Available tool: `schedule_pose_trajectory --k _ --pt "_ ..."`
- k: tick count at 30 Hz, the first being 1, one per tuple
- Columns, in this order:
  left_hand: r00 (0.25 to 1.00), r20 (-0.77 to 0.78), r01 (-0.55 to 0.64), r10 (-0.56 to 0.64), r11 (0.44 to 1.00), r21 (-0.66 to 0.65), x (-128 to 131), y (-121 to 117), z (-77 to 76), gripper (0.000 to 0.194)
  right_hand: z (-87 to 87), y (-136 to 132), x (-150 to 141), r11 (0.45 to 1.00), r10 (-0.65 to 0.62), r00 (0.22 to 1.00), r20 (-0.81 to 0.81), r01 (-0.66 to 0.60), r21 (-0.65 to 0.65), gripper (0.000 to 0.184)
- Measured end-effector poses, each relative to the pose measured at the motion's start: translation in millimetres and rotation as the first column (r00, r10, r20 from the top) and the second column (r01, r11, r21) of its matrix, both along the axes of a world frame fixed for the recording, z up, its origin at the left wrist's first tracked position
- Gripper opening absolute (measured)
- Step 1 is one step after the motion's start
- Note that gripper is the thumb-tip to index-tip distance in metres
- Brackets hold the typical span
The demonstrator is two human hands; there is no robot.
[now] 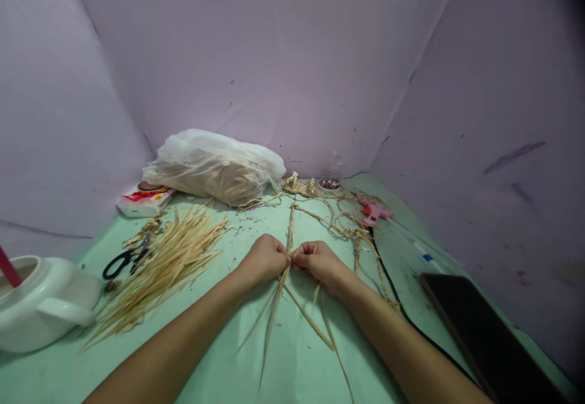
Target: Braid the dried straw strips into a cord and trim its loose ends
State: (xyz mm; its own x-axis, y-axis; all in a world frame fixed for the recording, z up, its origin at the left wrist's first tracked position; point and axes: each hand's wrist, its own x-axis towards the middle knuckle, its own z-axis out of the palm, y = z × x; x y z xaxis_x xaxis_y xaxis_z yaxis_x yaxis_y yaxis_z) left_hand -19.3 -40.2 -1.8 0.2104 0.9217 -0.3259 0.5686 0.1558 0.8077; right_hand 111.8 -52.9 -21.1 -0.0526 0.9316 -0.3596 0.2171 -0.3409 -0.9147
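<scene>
Both hands meet at the middle of the green table. My left hand (269, 256) is closed in a pinch on a braid of dried straw-coloured strips (291, 227). Pressed up against it from the right, my right hand (317, 261) pinches the same braid. The plaited part runs away from my fingers towards the back, where it joins a long braided cord (320, 218) trailing right. Loose strip ends (272, 325) fan out below the hands towards me. My fingertips hide the point where the strips cross.
Left lie a pile of dry strips (169, 270), black-handled scissors (117, 265) and a white pot (59, 297). Behind are a white box (141, 209), a plastic bag (219, 166), a woven piece (299, 187) and a bead container (329, 183). Right are a pink glue gun (375, 211), black cable (397, 300) and dark phone-like slab (484, 337).
</scene>
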Motion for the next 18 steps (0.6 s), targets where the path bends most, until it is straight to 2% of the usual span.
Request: schedule_pose_trajectory --k 2,5,9,13,16,18 --pt "0.992 -0.127 0.017 -0.008 0.998 0.068 -2 -2 3.2 0.006 -0.5 -1 -1 1.000 -0.003 1.000 -0.020 0.003 0.000 0.007" --pt "0.930 -0.365 0.100 -0.034 0.981 0.164 -4 -7 10.1 0.007 1.2 -2 -3 1.000 -0.008 0.998 -0.066 0.007 -0.005 0.005" --pt "0.874 -0.483 0.170 -0.047 0.962 0.213 -1 -19 19.1 0.016 3.2 -4 -3 0.999 -0.017 0.992 -0.129 0.014 -0.030 0.005" --pt "0.880 -0.475 0.152 -0.012 0.954 0.259 9 -36 23.5 0.005 2.8 -4 -4 0.998 -0.051 0.985 -0.166 0.043 -0.055 0.002" --pt "0.943 -0.334 0.113 -0.012 0.953 0.283 17 -48 20.0 0.006 2.7 -5 -4 0.995 -0.078 0.980 -0.182 0.065 -0.076 0.002" --pt "0.970 -0.239 0.102 -0.044 0.967 0.233 22 -53 16.5 0.009 2.5 -5 -4 0.994 -0.079 0.977 -0.199 0.063 -0.087 0.002"
